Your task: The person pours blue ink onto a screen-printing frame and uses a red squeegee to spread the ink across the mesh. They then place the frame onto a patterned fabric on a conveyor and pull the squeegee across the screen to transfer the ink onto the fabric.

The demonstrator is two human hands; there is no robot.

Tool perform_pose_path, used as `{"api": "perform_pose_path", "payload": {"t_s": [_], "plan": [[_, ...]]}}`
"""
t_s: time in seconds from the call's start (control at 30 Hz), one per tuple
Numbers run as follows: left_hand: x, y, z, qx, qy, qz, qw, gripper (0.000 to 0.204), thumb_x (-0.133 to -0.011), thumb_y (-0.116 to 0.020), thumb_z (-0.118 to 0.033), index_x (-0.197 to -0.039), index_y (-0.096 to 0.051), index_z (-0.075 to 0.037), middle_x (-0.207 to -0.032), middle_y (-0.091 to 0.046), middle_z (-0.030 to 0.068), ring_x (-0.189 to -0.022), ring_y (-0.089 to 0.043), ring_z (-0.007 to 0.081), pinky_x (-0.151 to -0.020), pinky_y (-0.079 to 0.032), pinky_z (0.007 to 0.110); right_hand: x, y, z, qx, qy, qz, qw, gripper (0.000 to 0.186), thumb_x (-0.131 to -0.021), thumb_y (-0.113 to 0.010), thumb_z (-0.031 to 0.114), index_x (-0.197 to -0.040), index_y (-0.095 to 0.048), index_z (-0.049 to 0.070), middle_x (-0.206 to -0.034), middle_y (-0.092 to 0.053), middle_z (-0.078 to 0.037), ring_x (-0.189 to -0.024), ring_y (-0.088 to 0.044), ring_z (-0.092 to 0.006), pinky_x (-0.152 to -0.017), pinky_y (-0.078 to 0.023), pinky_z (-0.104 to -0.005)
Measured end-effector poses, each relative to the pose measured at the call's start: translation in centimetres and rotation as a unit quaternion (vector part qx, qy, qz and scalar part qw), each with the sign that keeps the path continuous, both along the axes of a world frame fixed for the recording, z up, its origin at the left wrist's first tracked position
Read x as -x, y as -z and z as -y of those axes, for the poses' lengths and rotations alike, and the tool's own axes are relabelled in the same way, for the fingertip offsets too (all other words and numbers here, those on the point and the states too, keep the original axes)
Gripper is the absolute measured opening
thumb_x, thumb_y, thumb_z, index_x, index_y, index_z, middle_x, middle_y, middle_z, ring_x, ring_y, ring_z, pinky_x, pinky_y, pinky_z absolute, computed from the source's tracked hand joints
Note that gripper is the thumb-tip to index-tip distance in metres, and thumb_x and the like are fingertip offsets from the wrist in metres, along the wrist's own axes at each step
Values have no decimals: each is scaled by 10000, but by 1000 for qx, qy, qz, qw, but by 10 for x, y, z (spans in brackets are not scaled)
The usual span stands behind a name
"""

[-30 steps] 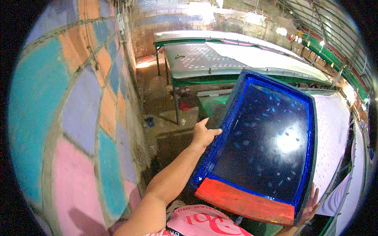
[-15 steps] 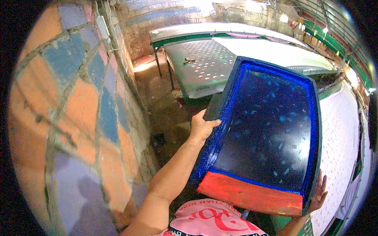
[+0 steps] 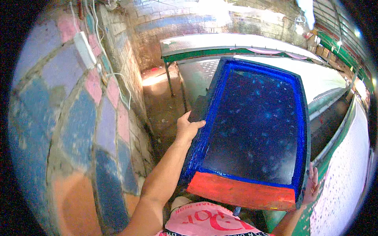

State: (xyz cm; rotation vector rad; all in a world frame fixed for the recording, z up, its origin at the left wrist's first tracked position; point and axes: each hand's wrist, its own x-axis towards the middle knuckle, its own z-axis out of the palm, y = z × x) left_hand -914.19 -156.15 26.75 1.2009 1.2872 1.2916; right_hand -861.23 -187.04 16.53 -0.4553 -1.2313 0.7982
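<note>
Between my hands, tilted in front of my body, is a large screen-printing frame (image 3: pixel 252 126). Dark speckled mesh fills it, bright blue coats its inner border, and a red-orange band runs along its near edge. My left hand (image 3: pixel 188 126) grips the left side, thumb on top and the other fingers mostly hidden behind. Against the lower right side, my right hand (image 3: pixel 312 185) supports the frame, fingers pointing up along its outer edge and partly hidden by it.
A stone-patterned wall (image 3: pixel 75 122) in orange, blue, purple and pink rises close on my left, with white cables and a white box (image 3: pixel 84 50). Ahead stands a long green-edged table (image 3: pixel 220 41). Another long table with speckled white cloth (image 3: pixel 340 173) runs along my right.
My view has shifted, with the wall's cables and box nearer and the right-hand tables further apart. Both hands still hold the frame, which sits slightly further left in view.
</note>
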Motion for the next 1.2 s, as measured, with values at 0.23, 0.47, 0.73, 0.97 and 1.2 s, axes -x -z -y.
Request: {"api": "perform_pose_path", "payload": {"t_s": [0.23, 0.47, 0.73, 0.97, 1.2], "plan": [[69, 25, -213, 9, 44, 39, 998, 702, -818, -922, 19, -1476, -678, 29, -1254, -811, 144, -1062, -780, 226, -983, -612, 373, 79, 16, -185, 24, 46, 7, 999, 808, -1177, -327, 583, -1789, -235, 62, -1839, -64, -339, -1728, -89, -436, -1390, -21, -583], [88, 47, -425, -23, 92, -33, 995, 638, -820, -935, -29, -1415, -717, 38, -1155, -833, 117, -966, -785, 199, -880, -630, 356, 167, 24, -315, 2, 54, -27, 998, 802, -1185, -316, 536, -1771, -222, -4, -1845, -79, -320, -1726, -100, -449, -1391, -46, -591], [101, 71, -639, -15, 157, -47, 986, 635, -771, -954, -18, -1373, -754, 26, -1148, -835, 107, -977, -777, 200, -928, -615, 356, 228, 15, -455, 54, 179, 19, 982, 782, -1193, -295, 535, -1768, -260, 7, -1831, -172, -319, -1710, -192, -435, -1388, -131, -575], [153, 77, -839, -29, 130, -30, 991, 655, -729, -946, -60, -1350, -764, 38, -1145, -839, 144, -1004, -786, 225, -966, -602, 368, 253, 29, -661, 56, 174, 31, 983, 785, -1187, -297, 533, -1753, -299, -11, -1813, -205, -344, -1718, -159, -432, -1391, -66, -562], [282, 42, -1015, -26, 37, -56, 997, 582, -747, -929, -58, -1312, -800, -1, -1130, -839, 107, -967, -776, 208, -931, -607, 372, 342, -10, -940, 22, 92, -67, 993, 814, -1175, -350, 517, -1710, -304, -94, -1790, -200, -389, -1679, -228, -511, -1371, -198, -619]]}}
